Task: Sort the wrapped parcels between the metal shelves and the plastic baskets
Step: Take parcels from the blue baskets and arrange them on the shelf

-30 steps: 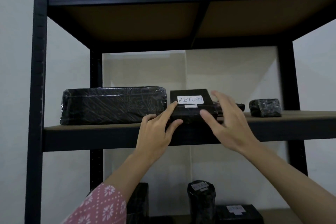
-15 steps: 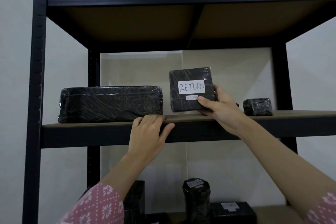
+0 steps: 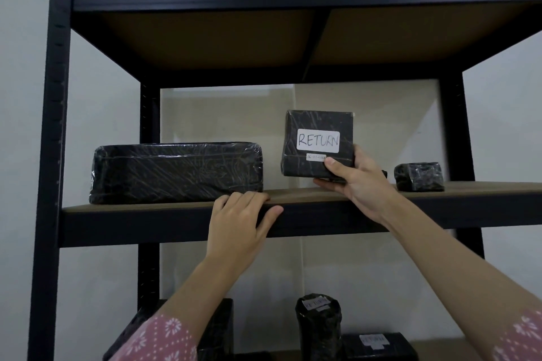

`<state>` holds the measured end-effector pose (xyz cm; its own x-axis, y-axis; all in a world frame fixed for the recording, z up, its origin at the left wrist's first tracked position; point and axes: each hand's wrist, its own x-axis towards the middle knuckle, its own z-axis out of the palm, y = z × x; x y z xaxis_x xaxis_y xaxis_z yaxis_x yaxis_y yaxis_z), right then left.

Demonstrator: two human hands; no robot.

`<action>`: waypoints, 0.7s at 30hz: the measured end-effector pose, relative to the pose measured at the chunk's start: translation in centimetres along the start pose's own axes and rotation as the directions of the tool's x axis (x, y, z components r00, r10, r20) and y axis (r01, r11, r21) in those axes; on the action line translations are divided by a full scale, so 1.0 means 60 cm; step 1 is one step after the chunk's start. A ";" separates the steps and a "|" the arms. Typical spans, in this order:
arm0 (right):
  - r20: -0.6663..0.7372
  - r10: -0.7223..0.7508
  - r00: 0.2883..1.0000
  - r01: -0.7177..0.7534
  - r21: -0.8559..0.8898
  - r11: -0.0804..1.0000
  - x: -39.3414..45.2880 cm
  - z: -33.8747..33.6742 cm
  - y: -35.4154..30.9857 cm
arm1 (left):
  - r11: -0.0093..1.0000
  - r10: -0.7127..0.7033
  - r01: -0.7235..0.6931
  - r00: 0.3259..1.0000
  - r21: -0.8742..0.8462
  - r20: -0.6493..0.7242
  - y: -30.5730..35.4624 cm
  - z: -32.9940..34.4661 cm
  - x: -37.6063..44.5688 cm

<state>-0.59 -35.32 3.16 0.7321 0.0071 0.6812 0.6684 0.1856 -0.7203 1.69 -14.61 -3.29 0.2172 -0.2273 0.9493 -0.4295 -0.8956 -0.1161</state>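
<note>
Sorting looked barely begun: her right hand (image 3: 362, 182) pinched the RETURN parcel (image 3: 318, 145) upright just above the shelf (image 3: 176, 215), her left hand (image 3: 240, 220) rested loose-fingered on its edge, a long parcel (image 3: 176, 171) beyond it, a small parcel (image 3: 418, 176) right of both unsorted.

The right hand (image 3: 356, 182) covers the lower right corner of the RETURN parcel (image 3: 318, 143), and the small label (image 3: 316, 157) under the big one is too tiny to read. Behind that hand a dark object (image 3: 384, 174) shows only a sliver. On the lower shelf, the cylinder parcel (image 3: 319, 327), flat parcel (image 3: 378, 346) and left parcel (image 3: 218, 328) run off the bottom edge, their labels blurred.
</note>
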 end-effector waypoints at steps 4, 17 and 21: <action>-0.018 0.008 1.000 -0.008 -0.007 1.000 0.004 0.001 0.001 | 1.000 0.003 -0.003 1.000 -0.008 -0.023 -0.001 0.002 -0.002; -0.155 -0.021 0.988 0.027 0.039 0.999 -0.119 -0.111 -0.065 | 0.997 0.072 -0.066 0.970 -0.034 0.234 0.156 -0.061 -0.020; -0.238 -0.033 0.971 0.028 -0.026 0.999 -0.232 -0.224 -0.104 | 0.990 0.132 -0.105 0.925 -0.094 0.357 0.300 -0.055 -0.079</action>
<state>-13.20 -49.76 -3.57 0.7195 -0.2331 0.6542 0.6919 0.1599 -0.7041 -9.97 -28.39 -8.88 0.4573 -0.4653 0.7579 -0.5306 -0.8266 -0.1874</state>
